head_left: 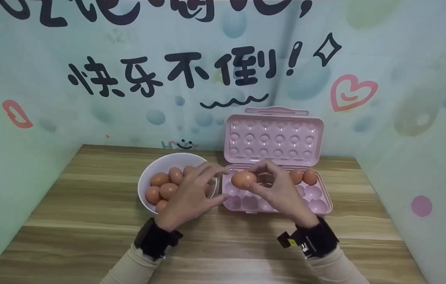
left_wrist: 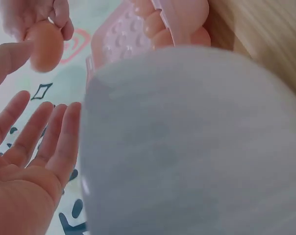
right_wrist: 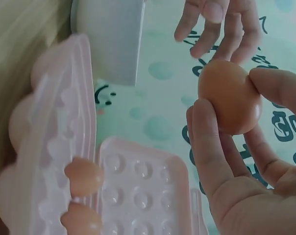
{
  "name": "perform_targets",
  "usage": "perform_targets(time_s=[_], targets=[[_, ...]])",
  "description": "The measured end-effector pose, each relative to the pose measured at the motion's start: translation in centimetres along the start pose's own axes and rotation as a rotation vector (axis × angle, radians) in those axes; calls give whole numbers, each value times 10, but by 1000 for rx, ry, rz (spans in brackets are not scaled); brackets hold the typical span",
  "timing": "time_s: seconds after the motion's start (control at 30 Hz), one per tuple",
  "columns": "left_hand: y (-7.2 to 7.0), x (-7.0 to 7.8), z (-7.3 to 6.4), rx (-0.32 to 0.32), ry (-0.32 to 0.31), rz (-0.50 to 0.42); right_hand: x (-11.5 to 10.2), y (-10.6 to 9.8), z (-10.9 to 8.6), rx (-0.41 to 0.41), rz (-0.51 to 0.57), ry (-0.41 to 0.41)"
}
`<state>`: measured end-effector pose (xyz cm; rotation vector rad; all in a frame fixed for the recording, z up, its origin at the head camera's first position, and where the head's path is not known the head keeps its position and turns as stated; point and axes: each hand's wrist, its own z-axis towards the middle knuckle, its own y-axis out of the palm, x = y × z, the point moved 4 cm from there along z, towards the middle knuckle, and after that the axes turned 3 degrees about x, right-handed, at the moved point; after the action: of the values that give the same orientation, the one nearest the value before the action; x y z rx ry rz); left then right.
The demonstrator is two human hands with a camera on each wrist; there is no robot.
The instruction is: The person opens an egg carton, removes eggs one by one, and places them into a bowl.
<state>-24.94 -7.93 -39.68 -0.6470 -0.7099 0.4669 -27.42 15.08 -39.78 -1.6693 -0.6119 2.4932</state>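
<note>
A brown egg [head_left: 243,180] is pinched between the thumb and fingers of my right hand [head_left: 280,193], held above the pink egg carton [head_left: 327,205]. The right wrist view shows that egg [right_wrist: 230,98] clear of the carton's cups. My left hand [head_left: 193,195] is over the right side of a white bowl [head_left: 142,189], fingers spread and relaxed, holding nothing. Several brown eggs [head_left: 168,191] lie in the bowl, some hidden by that hand. Two eggs [head_left: 310,176] sit in the carton's back row at the right; my right hand hides part of the row.
The carton's dimpled lid [head_left: 272,138] stands open, leaning back near the printed backdrop [head_left: 128,118]. Bowl and carton stand side by side at the back of the wooden table [head_left: 223,252]. In the left wrist view, the bowl's outer wall [left_wrist: 187,147] blocks much of the scene.
</note>
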Motion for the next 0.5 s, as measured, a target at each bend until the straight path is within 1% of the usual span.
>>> perform_targets(time_s=[0.13,0.27,0.43,0.5], targets=[[3,7,1,17,66,-20,-2,7,-4,-21,48,-17],[7,12,0,18,113,-51,-5,13,-8,-52,47,-11],[10,16,0,24,134,-77,-8,20,-11,-70,83,-2],[10,16,0,29,136,-69,-9,23,-12,-83,109,-3]])
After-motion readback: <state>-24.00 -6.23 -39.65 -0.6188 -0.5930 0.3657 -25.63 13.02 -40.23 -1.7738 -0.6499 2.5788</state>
